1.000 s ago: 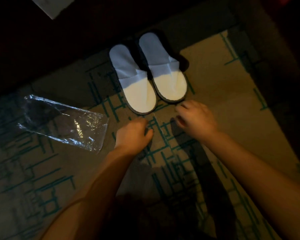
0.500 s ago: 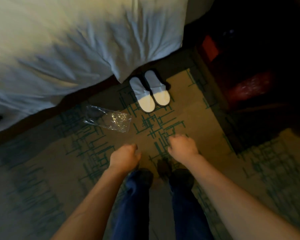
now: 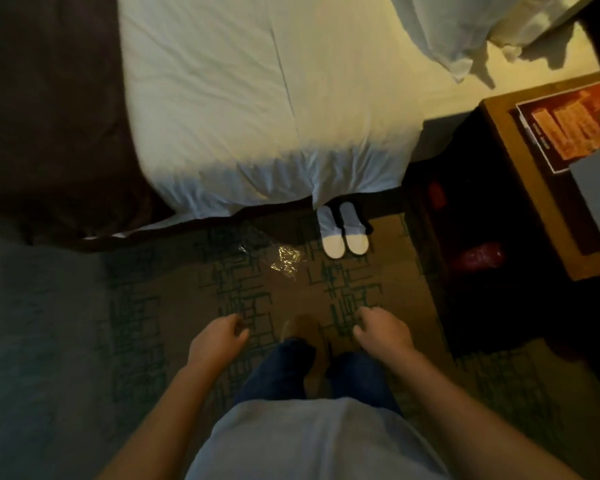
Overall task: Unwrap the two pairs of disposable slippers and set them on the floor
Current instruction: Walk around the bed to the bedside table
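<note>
Below your chest, your left hand [image 3: 217,339] and right hand [image 3: 383,332] hang over the carpet [image 3: 174,306], each with fingers loosely curled and nothing in them. Between the two hands, your legs and a brown shoe [image 3: 305,332] take up the gap. Ahead of both hands the patterned carpet lies open. Ahead of your left hand, toward the bed, the clear wrapper [image 3: 278,259] lies flat on the carpet, apart from everything else. Just to the right of it, and ahead of the gap between your hands, one pair of white slippers [image 3: 343,233] sits side by side on the floor, toes tucked under the hanging edge of the white bedding [image 3: 257,116]. To the right of your right hand the carpet ends at a dark shadowed recess, and past that stands the bench [image 3: 520,188] with a red printed card [image 3: 575,123] on top. The far left of the bed carries a dark brown cover [image 3: 49,116].
</note>
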Action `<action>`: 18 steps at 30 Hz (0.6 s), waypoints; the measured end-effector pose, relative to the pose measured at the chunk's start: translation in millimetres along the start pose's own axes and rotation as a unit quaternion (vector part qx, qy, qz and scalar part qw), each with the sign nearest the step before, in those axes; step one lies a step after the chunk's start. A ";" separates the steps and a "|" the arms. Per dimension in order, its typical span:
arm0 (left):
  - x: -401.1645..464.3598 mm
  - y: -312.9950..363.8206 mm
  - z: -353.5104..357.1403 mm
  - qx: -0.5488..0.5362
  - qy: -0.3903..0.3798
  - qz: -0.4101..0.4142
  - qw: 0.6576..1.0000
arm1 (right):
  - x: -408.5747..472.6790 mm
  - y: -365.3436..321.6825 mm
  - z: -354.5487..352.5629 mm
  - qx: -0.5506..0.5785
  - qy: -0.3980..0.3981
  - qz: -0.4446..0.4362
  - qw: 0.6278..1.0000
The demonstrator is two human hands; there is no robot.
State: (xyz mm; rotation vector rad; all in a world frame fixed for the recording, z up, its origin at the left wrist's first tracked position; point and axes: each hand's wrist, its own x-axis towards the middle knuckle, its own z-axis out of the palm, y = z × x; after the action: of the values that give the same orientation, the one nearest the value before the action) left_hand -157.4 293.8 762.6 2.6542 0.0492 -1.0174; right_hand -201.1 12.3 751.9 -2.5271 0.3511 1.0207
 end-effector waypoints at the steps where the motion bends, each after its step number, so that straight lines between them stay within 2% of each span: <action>1: -10.4 -9.8 2.2 -0.019 0.013 -0.022 0.999 | -2.1 1.1 0.2 0.002 0.002 -0.002 1.000; 5: -51.5 -43.1 30.0 -0.135 0.081 -0.124 0.980 | -1.4 9.2 4.1 0.008 -0.014 -0.031 0.999; 9: -95.9 -63.2 76.7 -0.249 0.118 -0.199 0.940 | 1.3 12.7 14.5 -0.033 -0.050 -0.059 0.996; 13: -143.0 -74.7 127.4 -0.348 0.143 -0.288 0.881 | 2.9 6.9 29.2 -0.061 -0.103 -0.071 0.990; 18: -195.0 -84.6 177.3 -0.483 0.156 -0.368 0.779 | 3.8 -19.9 50.5 -0.120 -0.161 -0.090 0.976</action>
State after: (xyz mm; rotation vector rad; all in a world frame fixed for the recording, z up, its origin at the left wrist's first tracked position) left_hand -430.0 338.1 743.8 1.7375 1.3651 -0.4450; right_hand -221.8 52.2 721.1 -2.4792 -0.0973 1.4413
